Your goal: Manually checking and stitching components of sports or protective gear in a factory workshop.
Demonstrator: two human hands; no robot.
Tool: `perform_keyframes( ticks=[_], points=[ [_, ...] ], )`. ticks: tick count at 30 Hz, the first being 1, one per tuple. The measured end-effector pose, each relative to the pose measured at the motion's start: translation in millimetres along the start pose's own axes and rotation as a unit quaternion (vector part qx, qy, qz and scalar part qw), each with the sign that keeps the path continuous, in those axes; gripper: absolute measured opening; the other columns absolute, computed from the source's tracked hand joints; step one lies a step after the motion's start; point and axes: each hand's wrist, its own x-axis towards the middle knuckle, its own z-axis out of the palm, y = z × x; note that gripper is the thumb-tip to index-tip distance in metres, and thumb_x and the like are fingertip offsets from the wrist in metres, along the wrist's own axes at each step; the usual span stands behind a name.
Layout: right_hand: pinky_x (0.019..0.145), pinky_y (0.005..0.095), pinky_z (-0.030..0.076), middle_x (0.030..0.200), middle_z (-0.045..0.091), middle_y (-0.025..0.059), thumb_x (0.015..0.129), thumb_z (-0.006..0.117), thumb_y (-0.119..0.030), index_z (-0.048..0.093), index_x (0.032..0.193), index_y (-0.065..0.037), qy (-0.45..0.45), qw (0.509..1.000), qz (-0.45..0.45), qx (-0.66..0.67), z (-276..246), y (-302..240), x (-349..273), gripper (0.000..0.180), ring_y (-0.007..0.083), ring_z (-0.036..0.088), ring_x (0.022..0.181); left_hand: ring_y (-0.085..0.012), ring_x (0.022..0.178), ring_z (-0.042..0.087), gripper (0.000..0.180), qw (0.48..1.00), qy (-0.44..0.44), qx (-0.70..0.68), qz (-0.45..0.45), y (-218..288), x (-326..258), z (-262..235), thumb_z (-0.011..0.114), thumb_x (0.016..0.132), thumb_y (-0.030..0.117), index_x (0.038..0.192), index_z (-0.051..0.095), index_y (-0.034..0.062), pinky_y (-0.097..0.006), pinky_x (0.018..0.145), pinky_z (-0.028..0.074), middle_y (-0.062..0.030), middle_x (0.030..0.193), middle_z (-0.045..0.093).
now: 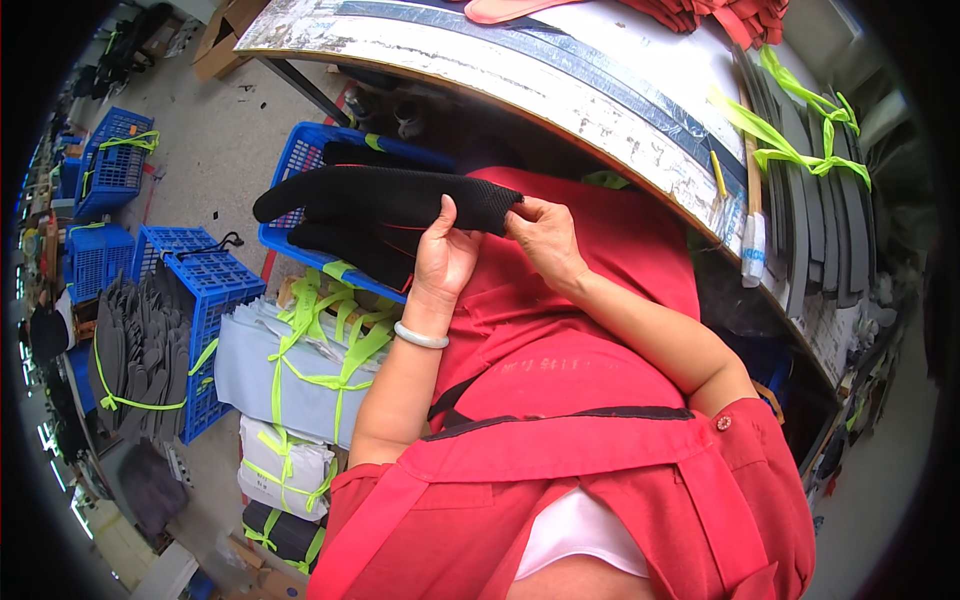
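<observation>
A long black mesh-textured fabric piece [380, 195] with a rounded left end stretches between my hands, over the blue plastic basket [285, 245] and my red apron [620, 240]. My left hand [447, 255] supports it from below, thumb up along its near edge, with most of its fingers hidden under the fabric. At the right end, my right hand [545, 235] pinches the corner between thumb and fingers. More black pieces [370, 255] with thin red lines lie in the basket under the held one.
A white worktable [560, 75] edges the far side, bearing red pieces [690, 15], tied grey strips [815, 190] and a yellow pen [718, 174]. Left are blue crates [215, 290], grey cut pieces [140, 350] and bundles [300, 365] tied with lime-green strips. A cardboard box [225, 40] stands beyond.
</observation>
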Motion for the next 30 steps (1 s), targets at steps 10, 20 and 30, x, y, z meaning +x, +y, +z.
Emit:
perform_keyframes(
  ticks=[10, 20, 30],
  points=[
    [0.061, 0.0205, 0.048, 0.083, 0.070, 0.0000, 0.089, 0.062, -0.006, 0.071, 0.103, 0.001, -0.001, 0.997, 0.025, -0.067, -14.6, -1.0, 5.4, 0.019, 0.0045, 0.058, 0.070, -0.0225, 0.112, 0.058, 0.030, 1.000, -0.015, 0.011, 0.022, -20.7, 0.8, 3.4, 0.054, 0.099, 0.025, 0.120, 0.057, 0.0035, -0.039, 0.103, 0.042, -0.0091, 0.119, 0.062],
    [0.064, 0.0277, 0.056, 0.087, 0.069, 0.0074, 0.083, 0.056, 0.001, 0.067, 0.117, -0.002, -0.010, 0.994, 0.095, 0.043, -28.1, -9.5, 6.9, 0.036, 0.0146, 0.067, 0.074, -0.0225, 0.080, 0.070, 0.024, 0.957, 0.048, 0.284, 0.045, 14.5, -4.1, -6.1, 0.064, 0.094, 0.023, 0.098, 0.065, -0.0006, -0.036, 0.073, 0.060, -0.0127, 0.091, 0.070],
    [0.065, 0.0271, 0.055, 0.082, 0.068, 0.0064, 0.080, 0.057, 0.003, 0.068, 0.107, 0.001, -0.082, 0.990, 0.114, -0.001, -20.9, -12.4, 4.3, 0.029, 0.0136, 0.065, 0.072, -0.0271, 0.093, 0.069, 0.026, 0.968, -0.036, 0.248, -0.003, 9.5, -10.9, 4.6, 0.060, 0.096, 0.017, 0.110, 0.063, -0.0042, -0.042, 0.083, 0.059, -0.0151, 0.100, 0.069]
  ],
)
